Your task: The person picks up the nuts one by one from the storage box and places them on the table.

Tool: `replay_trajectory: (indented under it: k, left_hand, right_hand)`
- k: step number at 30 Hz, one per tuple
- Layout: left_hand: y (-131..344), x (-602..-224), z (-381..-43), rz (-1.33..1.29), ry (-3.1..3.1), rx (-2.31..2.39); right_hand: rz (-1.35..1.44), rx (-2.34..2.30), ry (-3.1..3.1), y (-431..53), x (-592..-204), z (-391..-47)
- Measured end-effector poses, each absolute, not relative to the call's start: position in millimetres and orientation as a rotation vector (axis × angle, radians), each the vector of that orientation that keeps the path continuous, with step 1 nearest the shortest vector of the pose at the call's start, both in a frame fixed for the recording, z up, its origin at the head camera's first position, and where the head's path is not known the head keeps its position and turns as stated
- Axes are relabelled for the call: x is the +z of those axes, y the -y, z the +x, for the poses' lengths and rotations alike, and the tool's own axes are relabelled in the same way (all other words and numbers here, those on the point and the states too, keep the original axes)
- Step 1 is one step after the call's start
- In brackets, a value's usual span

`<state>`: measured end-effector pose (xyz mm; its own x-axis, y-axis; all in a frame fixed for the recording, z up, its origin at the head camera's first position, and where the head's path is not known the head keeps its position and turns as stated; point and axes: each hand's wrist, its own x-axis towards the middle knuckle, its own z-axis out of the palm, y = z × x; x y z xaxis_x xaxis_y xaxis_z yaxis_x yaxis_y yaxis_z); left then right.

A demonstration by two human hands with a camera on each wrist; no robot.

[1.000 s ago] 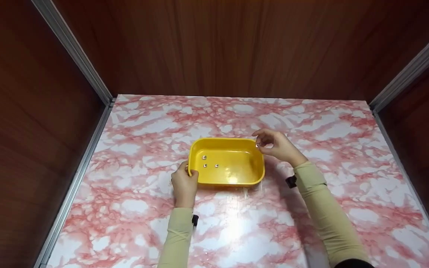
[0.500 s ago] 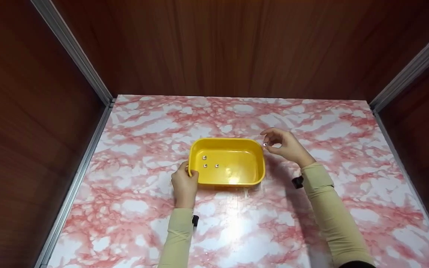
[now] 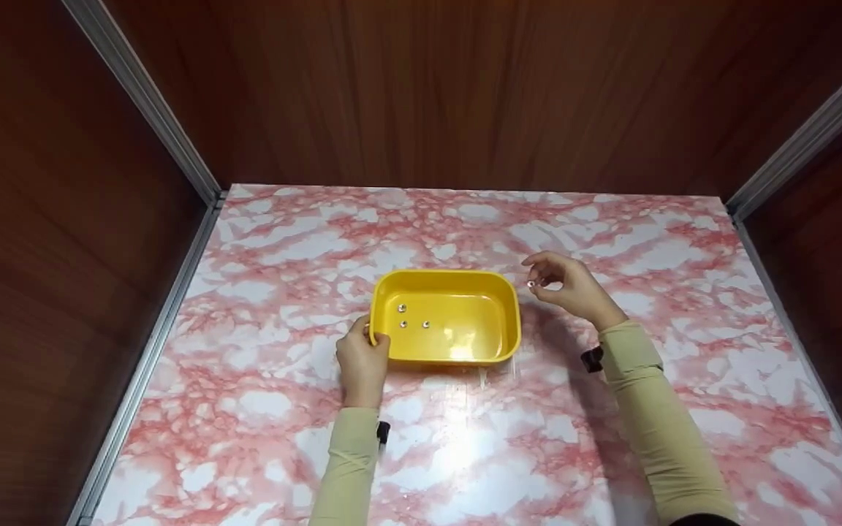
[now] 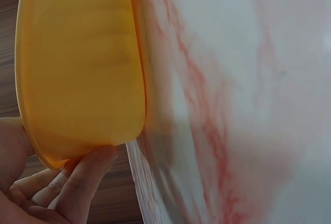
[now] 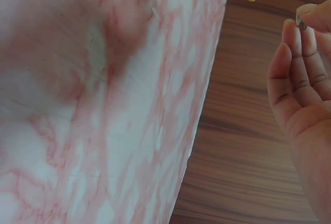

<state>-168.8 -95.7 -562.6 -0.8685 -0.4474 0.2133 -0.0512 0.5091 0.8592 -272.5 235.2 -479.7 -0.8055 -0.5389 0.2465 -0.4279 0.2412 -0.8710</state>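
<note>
A yellow plastic tub [image 3: 476, 318] stands on the marbled table. My left hand [image 3: 362, 363] grips its near left corner, thumb over the rim and fingers against the outer wall, as the left wrist view shows on the tub [image 4: 83, 69]. Inside, toward the left, lie three small shiny silvery pieces [image 3: 402, 308]. My right hand [image 3: 574, 288] is in the air just right of the tub's far right corner. Between thumb and fingertips it pinches another small shiny silvery piece [image 5: 300, 22], its exact kind too small to tell; the remaining fingers are bent.
A red-and-white marble-patterned table [image 3: 275, 453] lies under everything. Dark wood-grain panels [image 3: 421, 95] close off the back and both sides, with grey metal posts [image 3: 150, 109] at the corners. Light glares off the table's near middle.
My right hand has moved right, from over the tub's far right rim to outside it, still pinching the small shiny piece. My left hand and the tub have stayed put.
</note>
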Motion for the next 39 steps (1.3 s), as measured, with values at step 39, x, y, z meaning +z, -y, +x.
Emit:
replay_trajectory:
  k: [39]
  left_hand:
    - [94, -562, -171, 0.442, 2.353, -1.276]
  right_hand:
    - [-0.684, -1.602, -2.411, -251, -526, -277]
